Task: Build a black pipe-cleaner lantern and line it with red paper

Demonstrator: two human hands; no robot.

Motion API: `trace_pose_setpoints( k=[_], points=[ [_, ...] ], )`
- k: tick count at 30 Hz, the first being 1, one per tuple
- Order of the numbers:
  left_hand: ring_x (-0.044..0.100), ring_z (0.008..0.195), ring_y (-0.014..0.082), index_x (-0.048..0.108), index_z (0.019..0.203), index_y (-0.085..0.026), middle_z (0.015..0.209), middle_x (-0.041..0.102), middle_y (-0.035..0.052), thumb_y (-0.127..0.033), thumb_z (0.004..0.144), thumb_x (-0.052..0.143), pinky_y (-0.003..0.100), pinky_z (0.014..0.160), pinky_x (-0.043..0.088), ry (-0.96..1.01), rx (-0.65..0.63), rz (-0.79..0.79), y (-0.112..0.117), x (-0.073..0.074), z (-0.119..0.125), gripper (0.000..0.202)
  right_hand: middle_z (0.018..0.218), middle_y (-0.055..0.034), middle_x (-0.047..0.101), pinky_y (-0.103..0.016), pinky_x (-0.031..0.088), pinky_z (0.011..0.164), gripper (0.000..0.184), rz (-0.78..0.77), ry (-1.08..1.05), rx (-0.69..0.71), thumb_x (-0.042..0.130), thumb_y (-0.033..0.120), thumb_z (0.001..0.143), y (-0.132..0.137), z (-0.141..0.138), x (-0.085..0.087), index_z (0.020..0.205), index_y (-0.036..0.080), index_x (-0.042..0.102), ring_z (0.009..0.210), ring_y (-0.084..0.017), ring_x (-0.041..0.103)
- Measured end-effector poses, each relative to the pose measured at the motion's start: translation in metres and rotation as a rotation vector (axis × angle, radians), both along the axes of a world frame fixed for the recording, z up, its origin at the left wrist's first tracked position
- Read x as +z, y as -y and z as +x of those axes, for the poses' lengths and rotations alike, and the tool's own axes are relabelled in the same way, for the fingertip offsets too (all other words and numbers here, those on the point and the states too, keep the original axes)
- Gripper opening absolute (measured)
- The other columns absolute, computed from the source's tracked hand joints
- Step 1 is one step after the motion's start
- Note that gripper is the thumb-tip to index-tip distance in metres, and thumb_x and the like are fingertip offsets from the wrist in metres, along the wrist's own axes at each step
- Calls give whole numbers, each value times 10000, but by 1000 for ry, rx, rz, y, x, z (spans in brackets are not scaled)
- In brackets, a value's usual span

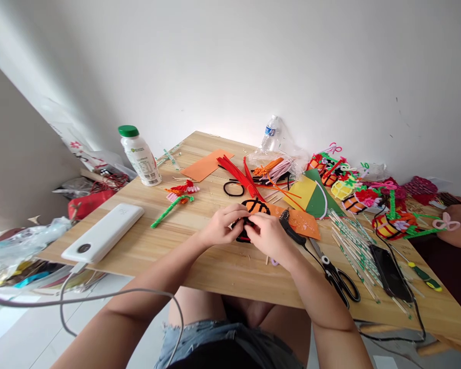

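The left hand and right hand have their fingers closed on a black-edged orange craft piece, above the worktop, left of the scissors; the phone lies right of the scissors, the white power bank well apart to their left

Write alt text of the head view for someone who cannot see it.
Left hand and right hand hold a fuzzy black-and-orange craft piece over a light wooden table; black-handled scissors lie right, a white rectangular power bank left.
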State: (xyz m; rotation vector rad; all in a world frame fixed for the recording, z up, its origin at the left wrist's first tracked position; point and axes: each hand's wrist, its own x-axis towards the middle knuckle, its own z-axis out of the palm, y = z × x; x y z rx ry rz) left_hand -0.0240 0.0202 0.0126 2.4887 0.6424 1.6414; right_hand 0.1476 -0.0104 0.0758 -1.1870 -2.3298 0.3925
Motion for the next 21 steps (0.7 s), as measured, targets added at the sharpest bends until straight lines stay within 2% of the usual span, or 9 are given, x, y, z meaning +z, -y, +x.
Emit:
trace_pose_setpoints(
  k=[2,4,6,7,9,11,12,18,21],
  points=[
    [623,871,174,577,1008,-166,908,635,99,-133,862,459,329,746,551,41,-96,-68,3,7,0,191,838,-63,698,-226,459,560,234,-188,-18,107,553,118,827,8,7,11,1019,156,682,601,-121,612],
    [611,861,174,579,953,-165,892,630,97,-145,857,476,338,748,542,50,-159,-107,4,11,-1,142,765,-25,700,-206,439,466,359,-437,-87,177,553,161,846,13,20,24,1199,189,618,496,-103,599],
    [608,846,171,580,900,-168,884,629,95,-167,867,479,336,745,534,46,-190,-147,4,13,-2,107,663,-1,676,-197,410,399,331,-558,-195,156,551,239,867,12,36,34,1184,195,633,429,-101,577],
    [608,841,170,582,877,-170,884,629,95,-182,877,474,337,745,530,47,-200,-173,4,13,-2,109,630,0,661,-196,404,390,288,-531,-253,106,557,274,867,8,43,36,1119,186,666,426,-102,573],
    [607,839,174,586,839,-171,882,630,97,-220,899,460,346,750,523,63,-214,-232,2,12,-3,148,621,-10,650,-193,413,412,234,-348,-344,-39,576,308,858,-4,54,35,994,167,703,463,-102,570],
    [605,842,181,592,816,-169,875,631,97,-267,917,452,357,757,515,89,-236,-294,1,11,-4,198,688,-27,669,-192,424,441,221,-185,-354,-158,586,318,851,-20,58,27,945,158,706,497,-92,551],
    [605,842,184,595,810,-168,872,632,97,-290,923,453,361,759,513,104,-249,-322,0,11,-5,219,730,-35,679,-192,428,447,227,-172,-328,-174,593,327,847,-28,58,21,947,155,702,512,-89,547],
    [600,882,196,617,805,-164,948,625,110,-281,915,480,367,780,514,184,-235,-452,-4,6,-7,210,867,-35,687,-185,429,384,312,-550,-298,-90,578,264,842,-51,42,-7,1133,175,645,457,-61,509],
    [593,942,204,618,963,-172,1159,563,139,-238,873,495,377,787,530,225,-235,-490,-11,-1,-11,166,781,-15,672,-177,419,362,261,-559,-348,-147,549,199,839,-51,39,-8,1073,168,663,427,-58,500]
  ],
)
